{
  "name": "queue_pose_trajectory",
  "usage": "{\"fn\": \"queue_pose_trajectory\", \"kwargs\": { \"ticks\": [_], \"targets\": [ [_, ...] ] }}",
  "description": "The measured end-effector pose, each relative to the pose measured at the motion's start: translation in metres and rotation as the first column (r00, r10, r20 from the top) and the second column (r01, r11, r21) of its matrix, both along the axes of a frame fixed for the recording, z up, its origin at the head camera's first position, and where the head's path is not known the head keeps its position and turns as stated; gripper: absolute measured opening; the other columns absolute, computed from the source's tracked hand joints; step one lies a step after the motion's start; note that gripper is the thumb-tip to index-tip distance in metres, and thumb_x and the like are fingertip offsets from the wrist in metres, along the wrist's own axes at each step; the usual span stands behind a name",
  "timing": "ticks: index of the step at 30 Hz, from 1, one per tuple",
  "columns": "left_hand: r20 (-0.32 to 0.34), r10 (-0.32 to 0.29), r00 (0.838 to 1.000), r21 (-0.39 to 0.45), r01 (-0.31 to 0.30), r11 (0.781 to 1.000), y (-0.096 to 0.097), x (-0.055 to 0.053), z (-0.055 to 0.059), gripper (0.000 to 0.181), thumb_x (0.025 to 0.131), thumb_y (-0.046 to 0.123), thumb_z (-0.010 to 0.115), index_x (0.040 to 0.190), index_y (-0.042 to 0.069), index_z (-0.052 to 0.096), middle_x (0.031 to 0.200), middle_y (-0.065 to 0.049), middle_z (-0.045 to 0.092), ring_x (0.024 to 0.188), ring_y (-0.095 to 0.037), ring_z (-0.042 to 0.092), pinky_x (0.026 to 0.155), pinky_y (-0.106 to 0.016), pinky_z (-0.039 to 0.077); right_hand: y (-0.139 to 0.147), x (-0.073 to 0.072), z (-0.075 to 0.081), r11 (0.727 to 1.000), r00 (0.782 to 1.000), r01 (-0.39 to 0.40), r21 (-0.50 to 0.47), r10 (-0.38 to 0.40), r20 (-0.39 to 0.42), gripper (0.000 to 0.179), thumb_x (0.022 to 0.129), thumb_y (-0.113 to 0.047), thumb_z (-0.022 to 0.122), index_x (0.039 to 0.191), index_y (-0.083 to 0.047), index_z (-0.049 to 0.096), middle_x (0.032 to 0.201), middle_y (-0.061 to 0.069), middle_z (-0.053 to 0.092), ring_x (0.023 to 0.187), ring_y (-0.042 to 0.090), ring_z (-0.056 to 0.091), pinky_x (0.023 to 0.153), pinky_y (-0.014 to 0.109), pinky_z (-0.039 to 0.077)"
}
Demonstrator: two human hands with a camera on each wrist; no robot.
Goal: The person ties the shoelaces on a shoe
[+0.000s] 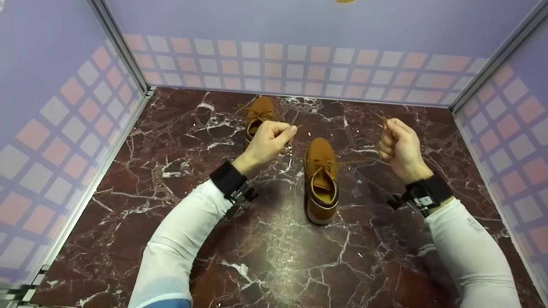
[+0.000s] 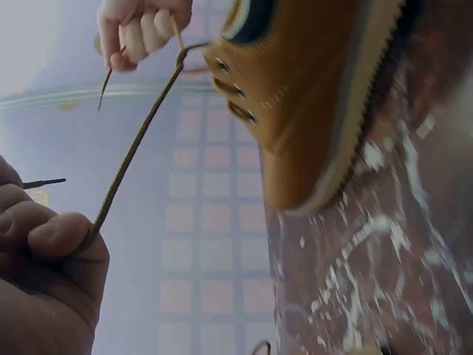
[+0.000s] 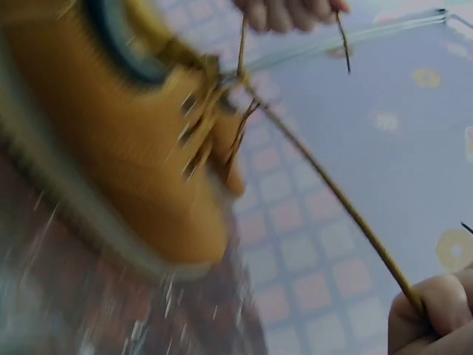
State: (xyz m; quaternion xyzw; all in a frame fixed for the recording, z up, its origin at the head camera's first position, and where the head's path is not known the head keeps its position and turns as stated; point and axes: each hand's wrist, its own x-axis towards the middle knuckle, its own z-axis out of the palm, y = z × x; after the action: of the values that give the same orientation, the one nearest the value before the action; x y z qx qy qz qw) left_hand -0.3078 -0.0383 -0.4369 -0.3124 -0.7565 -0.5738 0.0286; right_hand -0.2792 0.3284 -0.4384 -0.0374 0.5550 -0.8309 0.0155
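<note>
A white sleeve (image 1: 188,233) comes in from 8 o'clock of the near shoe and another (image 1: 475,252) from 4 o'clock, each ending in a black wristband, the left one (image 1: 229,179) at 9 and the right one (image 1: 429,192) at 3. The near shoe (image 1: 321,179), tan with a dark collar, sits upright on the dark, white-veined surface (image 1: 342,265), toe toward 12. Just beyond it, at 10 o'clock, the left hand (image 1: 270,142) pinches one lace end (image 2: 137,151), its tip poking out past the fingers. The right hand (image 1: 400,147), at 2 o'clock, is curled around the other lace end (image 3: 332,188). In the wrist views the two ends meet above the shoe's tongue. Between 10 and 11 stands the far shoe (image 1: 260,107), also toe toward 12, partly hidden by the left hand. Farthest, at 12, rises a lilac wall (image 1: 287,21) with pink and white squares.
</note>
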Motion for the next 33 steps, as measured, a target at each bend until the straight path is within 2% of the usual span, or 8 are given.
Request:
{"fn": "queue_pose_trajectory", "kwargs": {
  "ticks": [10, 15, 19, 21, 23, 25, 29, 33],
  "targets": [
    [-0.140, 0.242, 0.960, -0.179, -0.264, 0.948, -0.026, -0.003, -0.034, 0.060, 0.109, 0.015, 0.064, 0.059, 0.029, 0.035, 0.054, 0.014, 0.032, 0.053, -0.009, 0.031, 0.055, -0.022, 0.023, 0.045, 0.002, -0.048, 0.980, 0.968, -0.120, 0.158, 0.080, 0.236, 0.038, 0.124, -0.026, 0.037, 0.092, -0.015, 0.054, 0.061, -0.009, 0.027, 0.056, 0.013, 0.008, 0.056, 0.032, 0.004],
    [-0.155, 0.238, 0.959, -0.233, -0.270, 0.934, -0.021, -0.002, -0.041, 0.058, 0.110, 0.016, 0.064, 0.060, 0.027, 0.035, 0.054, 0.013, 0.031, 0.052, -0.007, 0.029, 0.054, -0.023, 0.022, 0.037, 0.003, -0.057, 0.962, 0.961, -0.131, 0.240, 0.063, 0.271, 0.039, 0.123, -0.024, 0.040, 0.088, -0.015, 0.053, 0.062, -0.010, 0.032, 0.054, 0.010, 0.017, 0.053, 0.026, 0.016],
    [-0.096, 0.229, 0.969, -0.268, -0.247, 0.931, -0.014, 0.001, -0.041, 0.040, 0.109, 0.019, 0.068, 0.070, 0.013, 0.063, 0.061, 0.005, 0.054, 0.057, -0.009, 0.044, 0.059, -0.023, 0.035, 0.033, 0.004, -0.060, 0.930, 0.966, -0.069, 0.361, -0.027, 0.255, 0.029, 0.120, -0.021, 0.052, 0.093, -0.013, 0.062, 0.066, -0.009, 0.052, 0.055, 0.007, 0.048, 0.057, 0.021, 0.049],
    [-0.035, 0.214, 0.976, -0.282, -0.215, 0.935, -0.009, 0.005, -0.038, 0.019, 0.107, 0.020, 0.070, 0.099, 0.005, 0.079, 0.079, -0.004, 0.074, 0.067, -0.014, 0.062, 0.067, -0.026, 0.051, 0.030, 0.004, -0.061, 0.893, 0.975, 0.007, 0.450, -0.107, 0.197, 0.015, 0.116, -0.020, 0.061, 0.107, -0.010, 0.068, 0.076, -0.010, 0.067, 0.066, 0.007, 0.064, 0.065, 0.022, 0.059],
    [-0.001, 0.190, 0.982, -0.307, -0.181, 0.934, -0.003, 0.008, -0.033, 0.037, 0.106, 0.023, 0.073, 0.135, 0.001, 0.074, 0.112, -0.012, 0.082, 0.091, -0.022, 0.076, 0.086, -0.033, 0.063, 0.025, 0.004, -0.063, 0.829, 0.975, 0.103, 0.550, -0.194, 0.110, 0.022, 0.111, -0.018, 0.068, 0.129, -0.006, 0.070, 0.095, -0.008, 0.078, 0.080, 0.003, 0.072, 0.074, 0.019, 0.061],
    [-0.002, 0.158, 0.987, -0.345, -0.149, 0.927, 0.002, 0.012, -0.029, 0.061, 0.104, 0.025, 0.074, 0.157, 0.001, 0.058, 0.144, -0.018, 0.074, 0.122, -0.030, 0.076, 0.110, -0.042, 0.063, 0.019, 0.004, -0.064, 0.734, 0.967, 0.191, 0.651, -0.255, 0.004, 0.039, 0.107, -0.018, 0.072, 0.143, -0.002, 0.066, 0.117, -0.002, 0.080, 0.094, 0.001, 0.072, 0.081, 0.015, 0.059],
    [-0.096, 0.070, 0.993, -0.429, -0.105, 0.897, 0.013, 0.017, -0.025, 0.056, 0.102, 0.026, 0.075, 0.152, 0.004, 0.065, 0.156, -0.018, 0.067, 0.144, -0.037, 0.064, 0.127, -0.054, 0.050, 0.005, 0.008, -0.066, 0.577, 0.947, 0.303, 0.758, -0.273, -0.171, 0.049, 0.100, -0.013, 0.078, 0.147, 0.000, 0.068, 0.143, 0.019, 0.069, 0.108, 0.006, 0.066, 0.090, 0.011, 0.051],
    [-0.100, -0.011, 0.995, -0.473, -0.038, 0.880, 0.021, 0.020, -0.027, 0.028, 0.102, 0.024, 0.076, 0.126, 0.011, 0.082, 0.130, -0.010, 0.084, 0.120, -0.032, 0.077, 0.111, -0.048, 0.060, -0.011, 0.014, -0.068, 0.559, 0.966, 0.255, 0.789, -0.111, -0.233, 0.038, 0.097, -0.005, 0.079, 0.134, 0.001, 0.076, 0.132, 0.029, 0.075, 0.096, 0.005, 0.069, 0.083, 0.012, 0.054]
  ]
}}
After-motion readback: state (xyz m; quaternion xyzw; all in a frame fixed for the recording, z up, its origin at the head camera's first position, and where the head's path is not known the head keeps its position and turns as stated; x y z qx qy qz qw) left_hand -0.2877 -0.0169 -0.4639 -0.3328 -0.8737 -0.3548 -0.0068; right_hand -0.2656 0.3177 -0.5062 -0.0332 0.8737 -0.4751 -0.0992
